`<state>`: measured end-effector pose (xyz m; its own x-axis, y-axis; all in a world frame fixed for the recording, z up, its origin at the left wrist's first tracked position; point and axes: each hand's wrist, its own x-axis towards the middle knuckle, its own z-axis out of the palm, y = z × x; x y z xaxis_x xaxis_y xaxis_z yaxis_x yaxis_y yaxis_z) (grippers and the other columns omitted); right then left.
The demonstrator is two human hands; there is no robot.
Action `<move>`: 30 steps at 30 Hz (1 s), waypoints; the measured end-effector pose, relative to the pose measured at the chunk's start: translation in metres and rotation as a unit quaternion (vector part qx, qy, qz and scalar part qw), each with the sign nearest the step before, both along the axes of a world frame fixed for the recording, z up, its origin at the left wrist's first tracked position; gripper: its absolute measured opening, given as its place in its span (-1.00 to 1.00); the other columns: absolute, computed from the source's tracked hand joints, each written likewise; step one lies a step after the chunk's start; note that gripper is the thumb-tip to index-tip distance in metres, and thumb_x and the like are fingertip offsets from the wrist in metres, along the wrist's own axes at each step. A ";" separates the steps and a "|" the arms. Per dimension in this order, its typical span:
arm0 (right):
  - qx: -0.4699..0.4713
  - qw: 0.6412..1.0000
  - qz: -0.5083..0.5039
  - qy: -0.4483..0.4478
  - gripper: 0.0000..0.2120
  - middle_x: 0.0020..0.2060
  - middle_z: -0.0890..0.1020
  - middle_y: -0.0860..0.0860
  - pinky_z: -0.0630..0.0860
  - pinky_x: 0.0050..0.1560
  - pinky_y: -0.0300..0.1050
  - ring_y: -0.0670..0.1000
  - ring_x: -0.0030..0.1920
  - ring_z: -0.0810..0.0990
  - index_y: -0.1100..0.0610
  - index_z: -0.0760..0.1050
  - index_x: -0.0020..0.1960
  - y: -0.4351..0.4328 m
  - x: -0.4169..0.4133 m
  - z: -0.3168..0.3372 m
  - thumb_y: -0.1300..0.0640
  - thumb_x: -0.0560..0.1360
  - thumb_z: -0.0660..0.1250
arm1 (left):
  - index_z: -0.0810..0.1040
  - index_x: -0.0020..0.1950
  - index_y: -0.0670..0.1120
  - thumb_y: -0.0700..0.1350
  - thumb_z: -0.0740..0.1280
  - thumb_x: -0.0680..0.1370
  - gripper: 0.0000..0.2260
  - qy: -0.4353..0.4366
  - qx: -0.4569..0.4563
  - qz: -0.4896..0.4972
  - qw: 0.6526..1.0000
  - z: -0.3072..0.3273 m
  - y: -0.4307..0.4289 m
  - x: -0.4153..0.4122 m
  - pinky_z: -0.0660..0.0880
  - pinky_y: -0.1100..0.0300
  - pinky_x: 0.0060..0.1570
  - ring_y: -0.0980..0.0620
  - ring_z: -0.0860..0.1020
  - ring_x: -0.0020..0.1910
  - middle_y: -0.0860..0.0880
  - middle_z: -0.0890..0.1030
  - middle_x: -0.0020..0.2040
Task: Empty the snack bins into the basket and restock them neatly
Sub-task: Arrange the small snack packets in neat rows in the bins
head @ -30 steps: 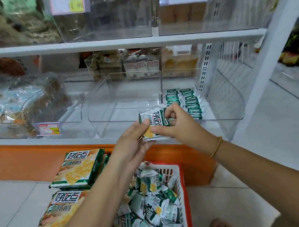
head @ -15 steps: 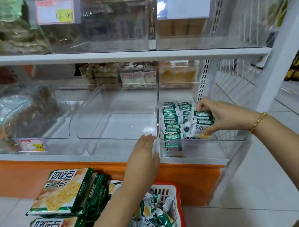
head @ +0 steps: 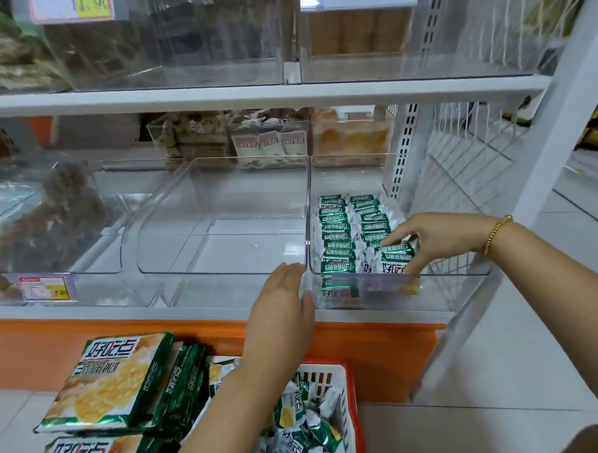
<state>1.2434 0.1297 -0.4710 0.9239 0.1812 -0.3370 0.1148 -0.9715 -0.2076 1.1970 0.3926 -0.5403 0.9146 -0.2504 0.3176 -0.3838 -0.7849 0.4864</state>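
A clear bin (head: 457, 273) on the lower shelf holds two neat rows of small green-and-white snack packets (head: 335, 236). My right hand (head: 438, 235) reaches into this bin and grips a few packets (head: 396, 256) at the front of the right row. My left hand (head: 284, 316) hangs in front of the shelf edge with straight fingers, its tips near the bin's front left corner, holding nothing. Below, a red basket (head: 345, 371) on the floor holds several loose packets (head: 303, 428); my left forearm covers part of it.
An empty clear bin (head: 220, 271) stands left of the stocked one. Further left, a bin holds brown snacks (head: 50, 223). Large green biscuit bags (head: 105, 382) lie stacked on the floor left of the basket. A white shelf upright (head: 556, 112) and wire side panel stand at the right.
My right hand carried the packets from in front of the shelf into the right bin and lowered them onto the right row. My left hand let go and dropped toward the shelf edge.
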 end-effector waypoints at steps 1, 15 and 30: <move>0.003 1.000 0.001 -0.004 -0.41 0.36 0.45 -0.07 0.35 0.19 -0.23 -0.07 0.27 0.41 -0.07 0.41 0.39 0.001 0.001 -0.003 0.03 0.41 0.50 | 0.23 0.51 -0.02 -0.09 0.11 0.65 -0.59 0.000 -0.001 0.000 1.000 0.000 0.000 0.000 -0.07 0.47 0.26 0.14 0.15 0.50 0.05 0.26 0.51; 0.054 0.991 -0.121 0.007 -0.76 -0.24 0.59 0.04 0.63 -0.10 -0.12 -0.02 -0.25 0.57 0.22 0.55 -0.11 0.018 0.011 -0.024 0.06 0.41 0.50 | 0.18 0.53 -0.01 -0.08 0.11 0.65 -0.58 0.017 0.000 -0.012 1.000 0.002 0.001 -0.002 0.02 0.38 0.37 0.15 0.10 0.51 0.05 0.21 0.53; 0.105 0.942 -0.309 0.075 -0.58 -0.20 0.52 0.10 0.57 -0.22 -0.17 -0.02 -0.42 0.50 0.30 0.45 0.04 0.009 0.020 -0.026 0.02 0.42 0.49 | 0.13 0.54 0.00 -0.08 0.15 0.64 -0.53 0.018 0.005 -0.039 0.999 0.001 0.010 -0.004 -0.05 0.42 0.34 0.16 0.05 0.52 0.08 0.14 0.55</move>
